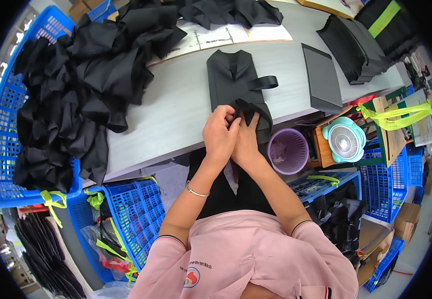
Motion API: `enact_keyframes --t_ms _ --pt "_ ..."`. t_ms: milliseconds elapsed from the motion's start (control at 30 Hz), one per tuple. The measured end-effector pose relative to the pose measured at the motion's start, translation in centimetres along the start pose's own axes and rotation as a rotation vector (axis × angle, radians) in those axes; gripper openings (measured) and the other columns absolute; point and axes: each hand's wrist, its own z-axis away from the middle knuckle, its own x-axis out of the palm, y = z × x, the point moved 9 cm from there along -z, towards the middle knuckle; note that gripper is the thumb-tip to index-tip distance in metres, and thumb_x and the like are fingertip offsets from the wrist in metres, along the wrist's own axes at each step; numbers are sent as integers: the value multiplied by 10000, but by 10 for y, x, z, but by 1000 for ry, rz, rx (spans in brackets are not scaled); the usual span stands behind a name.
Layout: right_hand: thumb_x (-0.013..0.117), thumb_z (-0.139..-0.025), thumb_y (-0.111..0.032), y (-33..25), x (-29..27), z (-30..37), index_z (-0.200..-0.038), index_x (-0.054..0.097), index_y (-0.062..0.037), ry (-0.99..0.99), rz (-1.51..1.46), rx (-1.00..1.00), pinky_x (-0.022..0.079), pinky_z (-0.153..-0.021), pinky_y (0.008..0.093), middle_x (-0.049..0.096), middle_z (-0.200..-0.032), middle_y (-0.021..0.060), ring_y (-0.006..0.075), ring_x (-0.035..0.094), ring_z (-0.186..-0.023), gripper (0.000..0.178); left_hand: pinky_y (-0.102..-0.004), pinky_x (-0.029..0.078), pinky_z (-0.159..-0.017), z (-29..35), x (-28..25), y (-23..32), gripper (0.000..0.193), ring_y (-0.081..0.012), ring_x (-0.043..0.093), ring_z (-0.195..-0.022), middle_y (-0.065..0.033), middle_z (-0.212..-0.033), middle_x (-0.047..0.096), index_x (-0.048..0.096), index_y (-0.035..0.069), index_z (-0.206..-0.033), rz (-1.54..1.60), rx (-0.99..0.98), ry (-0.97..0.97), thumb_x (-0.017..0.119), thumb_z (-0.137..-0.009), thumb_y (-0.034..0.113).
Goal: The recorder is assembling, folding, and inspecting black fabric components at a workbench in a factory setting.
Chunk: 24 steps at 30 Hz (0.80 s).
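A flat black fabric bag (pixel 233 74) with a notched far end lies on the table in front of me. A short strap loop stands out from its right side. At its near end, by the table's edge, my left hand (pixel 220 134) pinches the folded fabric with curled fingers. Beside it, touching, my right hand (pixel 247 139) grips the same end, its fingers partly hidden in the dark folds. The near flap bulges up around the fingertips.
A heap of loose black fabric pieces (pixel 91 65) spills over a blue basket (pixel 1 149) at left. To the right lie a flat black panel (pixel 321 74) and a black stack (pixel 353 50). Below the right edge stand a purple bin (pixel 288 149) and a turquoise fan (pixel 345 139).
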Motion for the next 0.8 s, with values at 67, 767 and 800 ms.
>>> enact_keyframes --t_ms 67,767,800 --pt "540 -880 -221 24 13 5 -1170 621 -21 -235 59 64 232 -1037 739 625 -1185 180 379 510 -1232 362 -276 486 -654 -2 -2 5 203 -155 542 -685 -63 -844 602 630 30 -972 169 71 -46 702 -786 -12" --pt "570 -903 -250 67 10 42 -1310 514 -19 -113 -572 120 406 -960 590 537 -1278 216 427 499 -1218 471 -374 505 -740 42 90 96 167 -273 611 -854 -73 -910 662 715 72 -928 -58 639 -406 668 -770 41" --pt "570 -902 -258 72 16 49 -1302 524 -23 -148 -660 129 405 -952 608 540 -1278 209 427 501 -1219 466 -367 509 -764 39 75 101 176 -281 617 -875 -80 -913 662 710 57 -946 41 560 -373 647 -783 31"
